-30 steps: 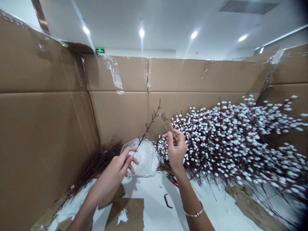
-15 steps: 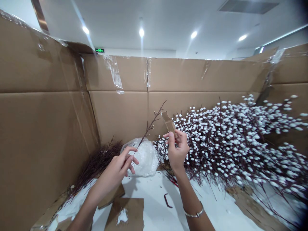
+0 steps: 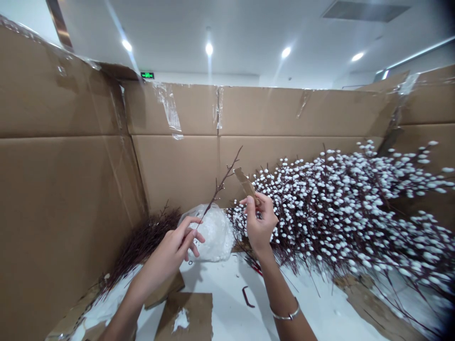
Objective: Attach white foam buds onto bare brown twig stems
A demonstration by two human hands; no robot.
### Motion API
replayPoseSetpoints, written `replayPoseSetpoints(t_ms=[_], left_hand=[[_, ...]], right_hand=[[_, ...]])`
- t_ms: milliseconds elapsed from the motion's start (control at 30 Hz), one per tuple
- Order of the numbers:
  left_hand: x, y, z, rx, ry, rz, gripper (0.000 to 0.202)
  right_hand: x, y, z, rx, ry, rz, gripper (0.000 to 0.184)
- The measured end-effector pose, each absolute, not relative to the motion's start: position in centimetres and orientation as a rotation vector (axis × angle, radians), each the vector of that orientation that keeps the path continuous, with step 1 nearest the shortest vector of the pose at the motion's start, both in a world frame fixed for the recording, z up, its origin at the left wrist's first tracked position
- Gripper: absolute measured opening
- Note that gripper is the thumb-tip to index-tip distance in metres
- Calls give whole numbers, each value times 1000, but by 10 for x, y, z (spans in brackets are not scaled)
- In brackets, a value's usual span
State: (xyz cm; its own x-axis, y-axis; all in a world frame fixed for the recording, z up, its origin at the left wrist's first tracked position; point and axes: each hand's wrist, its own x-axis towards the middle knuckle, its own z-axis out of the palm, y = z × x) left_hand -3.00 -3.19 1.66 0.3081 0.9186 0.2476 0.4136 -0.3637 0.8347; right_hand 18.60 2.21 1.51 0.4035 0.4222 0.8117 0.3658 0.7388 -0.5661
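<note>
Between thumb and fingers, my left hand point(image 3: 183, 239) pinches the lower end of a thin brown twig point(image 3: 219, 188), which slants up to the right. Small light dots show along its side shoots. My right hand point(image 3: 262, 220) grips a narrow strip of cardboard point(image 3: 244, 181), its free end close to the twig's upper part. Whether the strip touches the twig I cannot tell. Behind my left hand sits a clear plastic bag point(image 3: 213, 234) filled with small white pieces. Branches with white berries point(image 3: 330, 203) lie in a big heap beside my right hand.
Bare dark twigs point(image 3: 142, 246) are piled at the left. On the white tabletop point(image 3: 227, 284) lie a cardboard piece point(image 3: 188, 315) with a white smear, a dark red bent strip point(image 3: 248, 297) and a red-handled tool point(image 3: 255, 266). Tall cardboard walls point(image 3: 177, 166) enclose the back and left.
My right hand and the cardboard strip have shifted slightly left, toward the twig. The twig's tip has swung a little left. My left hand has stayed nearly still.
</note>
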Motion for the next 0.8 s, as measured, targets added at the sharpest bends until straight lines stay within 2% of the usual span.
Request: replayPoseSetpoints(t_ms=[800], left_hand=[[-34, -31, 18, 1921, 1177, 1017, 38]], right_hand=[[187, 25, 12, -765, -1188, 2, 13]])
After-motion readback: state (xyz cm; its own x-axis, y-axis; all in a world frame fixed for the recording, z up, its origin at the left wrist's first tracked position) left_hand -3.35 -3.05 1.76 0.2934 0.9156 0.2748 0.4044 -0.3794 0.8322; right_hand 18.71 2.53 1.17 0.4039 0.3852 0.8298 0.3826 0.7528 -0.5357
